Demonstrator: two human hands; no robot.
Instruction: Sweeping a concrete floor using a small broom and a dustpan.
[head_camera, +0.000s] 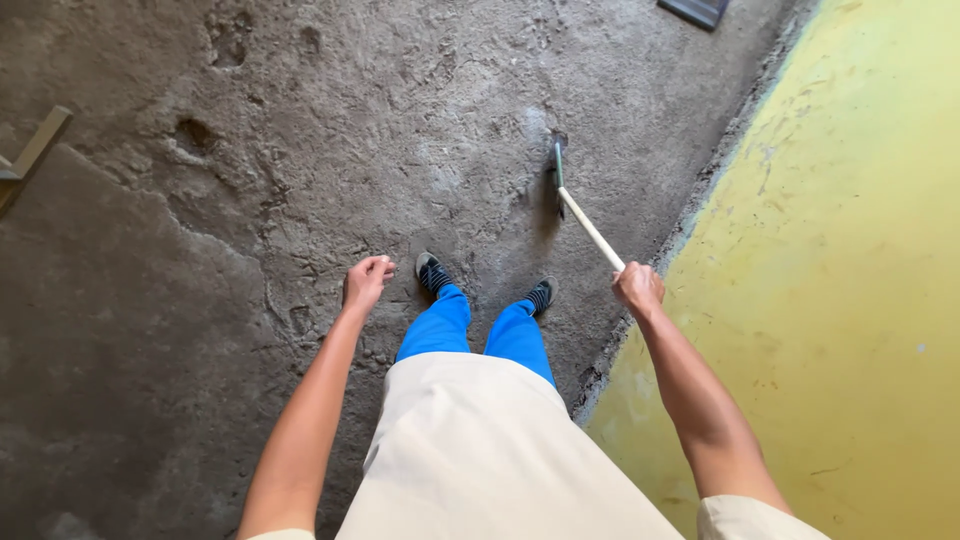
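My right hand (638, 288) grips the near end of a pale wooden handle (592, 231). The handle slopes away and down to a thin green-edged blade (558, 163) resting on the rough grey concrete floor (300, 180). My left hand (366, 281) hangs free over the floor to the left of my legs, fingers loosely curled with nothing in them. Below me are my blue trousers (440, 325), dark shoes (432, 270) and a cream shirt.
A yellow painted wall (830, 280) runs along the right side and meets the floor in a crumbling edge. A wooden piece (30, 150) pokes in at the left edge. A dark flat object (693, 10) lies at the top. Pits mark the concrete at the upper left.
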